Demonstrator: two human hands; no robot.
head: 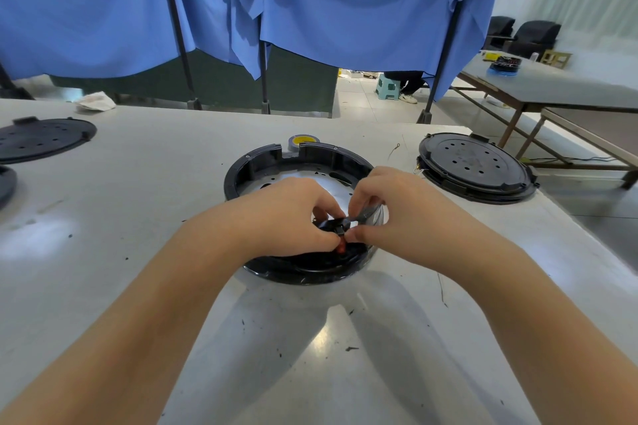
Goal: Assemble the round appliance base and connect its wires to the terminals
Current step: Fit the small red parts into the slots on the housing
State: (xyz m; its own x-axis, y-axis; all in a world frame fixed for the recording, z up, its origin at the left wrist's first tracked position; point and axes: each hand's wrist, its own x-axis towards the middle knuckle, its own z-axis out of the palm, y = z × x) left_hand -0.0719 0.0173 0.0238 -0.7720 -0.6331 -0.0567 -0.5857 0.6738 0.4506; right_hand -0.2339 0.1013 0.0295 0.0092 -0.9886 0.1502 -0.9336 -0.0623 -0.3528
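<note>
Both hands (290,214) (390,207) over the round base (262,162), fingers (352,234) curled on a black terminal part (337,226).

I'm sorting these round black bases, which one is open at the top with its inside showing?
The round base in the middle, under both hands: its shiny metal floor shows inside the rim. The base on the right and the one far left show closed, perforated black covers.

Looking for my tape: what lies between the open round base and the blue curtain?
In the head view, a tape roll with a yellow centre lies just behind the round base, before the blue curtain.
</note>
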